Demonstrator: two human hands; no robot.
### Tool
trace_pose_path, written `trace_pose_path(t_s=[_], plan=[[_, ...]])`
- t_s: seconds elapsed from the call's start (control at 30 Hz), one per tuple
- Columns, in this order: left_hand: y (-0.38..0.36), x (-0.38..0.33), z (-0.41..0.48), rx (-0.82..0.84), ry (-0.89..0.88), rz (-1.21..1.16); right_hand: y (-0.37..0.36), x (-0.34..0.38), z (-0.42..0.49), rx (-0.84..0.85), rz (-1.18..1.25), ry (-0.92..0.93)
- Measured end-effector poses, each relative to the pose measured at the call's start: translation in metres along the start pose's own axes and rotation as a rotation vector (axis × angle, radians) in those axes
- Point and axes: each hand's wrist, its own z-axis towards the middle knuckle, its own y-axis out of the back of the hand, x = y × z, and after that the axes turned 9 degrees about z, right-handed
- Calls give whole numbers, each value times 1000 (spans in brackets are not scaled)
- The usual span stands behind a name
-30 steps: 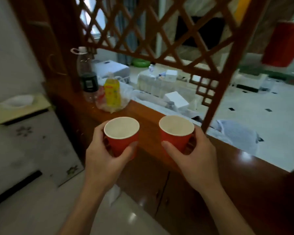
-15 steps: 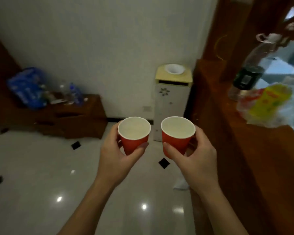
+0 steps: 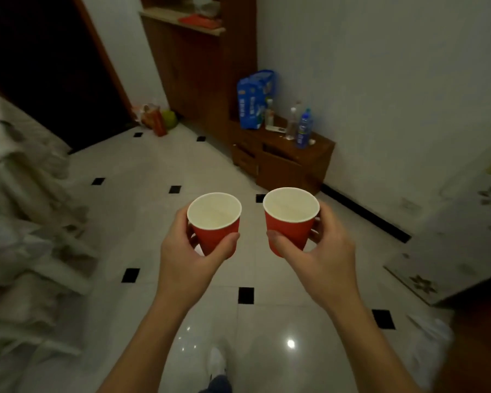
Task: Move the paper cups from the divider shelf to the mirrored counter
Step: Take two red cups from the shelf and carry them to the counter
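Two red paper cups with white insides are held upright side by side in front of me, over the tiled floor. My left hand (image 3: 187, 256) grips the left cup (image 3: 216, 228) around its wall. My right hand (image 3: 321, 256) grips the right cup (image 3: 289, 222) the same way. Both cups look empty. The divider shelf is out of view. A tall wooden unit with a pale counter ledge (image 3: 182, 22) stands at the back; I cannot tell whether it is mirrored.
A low wooden cabinet (image 3: 284, 157) against the far wall carries a blue package (image 3: 253, 100) and several bottles (image 3: 304, 129). Draped cloth-covered furniture (image 3: 20, 222) fills the left. A white floral-patterned appliance (image 3: 465, 222) stands at right. Bags (image 3: 156, 117) lie beside a dark doorway.
The view has swung left, away from the divider shelf and across the room. Both hands keep the cups upright at the same height; the low cabinet now lies ahead.
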Motion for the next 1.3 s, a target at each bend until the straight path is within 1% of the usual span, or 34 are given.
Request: trace_pose_path(t_s=[0.13, 0.23, 0.4, 0.53, 0.7, 1.03, 1.23, 1.3], plan=[[35, 41, 28, -81, 73, -12, -63, -2, 29, 97, 8, 11], [57, 73, 66, -131, 124, -32, -112, -4, 62, 148, 9, 26], [87, 121, 155, -152, 150, -50, -195, -8, 128, 175, -6, 15], [108, 154, 223, -139, 148, -36, -257, -12, 183, 168, 5, 3], [128, 195, 291, -142, 180, -64, -320, -19, 237, 179, 22, -8], [142, 270, 426, -221, 264, -52, -431, -52, 356, 253, 40, 8], [135, 304, 546, -239, 199, -47, -492, -73, 470, 328, 63, 38], [135, 312, 588, -248, 173, 2, -510, -78, 511, 354, 61, 39]])
